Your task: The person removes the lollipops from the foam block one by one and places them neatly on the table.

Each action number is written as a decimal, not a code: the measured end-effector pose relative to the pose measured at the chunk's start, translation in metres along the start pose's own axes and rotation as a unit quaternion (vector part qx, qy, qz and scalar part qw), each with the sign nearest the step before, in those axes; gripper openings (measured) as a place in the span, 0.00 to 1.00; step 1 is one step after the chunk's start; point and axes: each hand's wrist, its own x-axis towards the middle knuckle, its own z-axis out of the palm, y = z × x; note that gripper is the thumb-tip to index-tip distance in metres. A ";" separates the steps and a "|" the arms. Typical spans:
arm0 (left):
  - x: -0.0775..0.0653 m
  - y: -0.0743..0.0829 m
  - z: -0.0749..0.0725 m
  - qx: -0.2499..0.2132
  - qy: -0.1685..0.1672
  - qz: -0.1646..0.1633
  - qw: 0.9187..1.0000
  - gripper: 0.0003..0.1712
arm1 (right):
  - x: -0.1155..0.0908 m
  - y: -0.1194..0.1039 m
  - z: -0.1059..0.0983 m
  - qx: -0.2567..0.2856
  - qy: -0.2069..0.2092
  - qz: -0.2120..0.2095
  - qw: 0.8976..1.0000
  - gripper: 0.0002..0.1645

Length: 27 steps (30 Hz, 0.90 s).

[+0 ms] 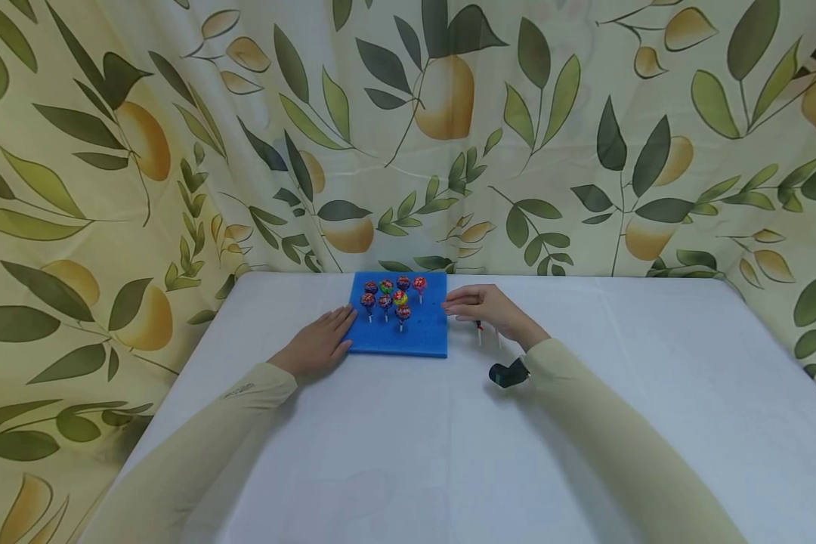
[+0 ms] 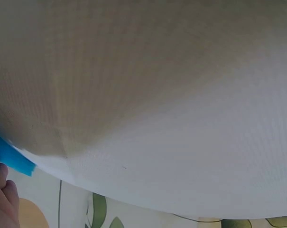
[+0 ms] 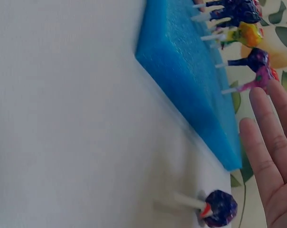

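Multicoloured lollipops (image 1: 384, 301) upright in blue slab (image 1: 430, 332)

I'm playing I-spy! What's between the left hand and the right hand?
The head view shows a blue block with lollipops standing in it between the left hand and the right hand.

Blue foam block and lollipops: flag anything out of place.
At least one lollipop lies loose on the white table beside the blue foam block, odd because other lollipops stand upright in it; nothing looks damaged.
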 end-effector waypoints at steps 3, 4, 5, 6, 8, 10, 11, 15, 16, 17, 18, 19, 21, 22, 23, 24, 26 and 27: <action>0.000 0.000 -0.001 -0.001 -0.005 -0.003 1.000 0.35 | 0.005 0.001 0.008 0.011 0.014 -0.003 1.000 0.26; 0.000 0.000 0.000 -0.002 -0.005 -0.004 1.000 0.35 | 0.006 0.001 0.011 0.015 0.021 -0.002 1.000 0.26; 0.000 0.000 0.000 -0.002 -0.006 -0.004 1.000 0.36 | 0.007 0.000 0.014 0.016 0.026 -0.002 1.000 0.26; 0.000 0.000 0.000 -0.003 -0.004 -0.004 1.000 0.35 | 0.008 0.000 0.016 0.016 0.031 -0.001 0.999 0.26; 0.000 0.000 0.001 -0.001 -0.001 -0.002 1.000 0.35 | 0.010 -0.002 0.020 0.020 0.041 0.001 0.999 0.25; 0.000 0.000 0.001 -0.001 0.001 -0.001 1.000 0.35 | 0.013 -0.003 0.024 0.024 0.046 0.003 0.999 0.25; 0.000 0.000 0.001 -0.001 0.001 -0.001 1.000 0.35 | 0.014 -0.003 0.025 0.028 0.047 0.004 0.998 0.25; 0.000 0.000 0.000 -0.005 0.003 0.000 1.000 0.35 | 0.020 -0.002 0.032 0.038 0.047 0.000 0.998 0.24; 0.000 0.000 0.000 -0.005 0.002 0.000 1.000 0.35 | 0.022 -0.002 0.034 0.041 0.047 -0.001 0.998 0.24; 0.000 0.000 0.000 -0.004 0.002 0.001 1.000 0.35 | 0.023 -0.002 0.035 0.043 0.047 -0.001 0.998 0.24; 0.000 0.000 0.000 0.000 0.000 0.000 1.000 0.35 | 0.024 -0.002 0.037 0.044 0.046 -0.001 0.998 0.24; 0.001 0.000 0.000 0.003 -0.003 -0.001 1.000 0.35 | 0.025 -0.002 0.039 0.047 0.045 -0.001 0.998 0.24; 0.001 0.000 0.000 0.006 -0.005 -0.003 1.000 0.35 | 0.027 -0.002 0.042 0.048 0.043 0.000 0.998 0.24; 0.000 0.000 0.000 0.006 -0.006 -0.003 1.000 0.35 | 0.028 -0.003 0.044 0.046 0.042 -0.001 0.998 0.24; 0.000 0.000 0.000 0.006 -0.007 -0.003 1.000 0.36 | 0.028 -0.003 0.045 0.044 0.041 -0.001 0.998 0.24; 0.000 0.000 -0.001 0.005 -0.007 -0.004 1.000 0.36 | 0.028 -0.004 0.047 0.044 0.039 -0.002 0.998 0.24; 0.000 0.001 -0.002 0.002 -0.006 -0.002 1.000 0.35 | 0.029 -0.006 0.050 0.039 0.036 -0.003 0.999 0.24; 0.000 0.001 -0.002 0.002 -0.005 -0.002 1.000 0.35 | 0.029 -0.007 0.052 0.035 0.036 -0.004 0.999 0.23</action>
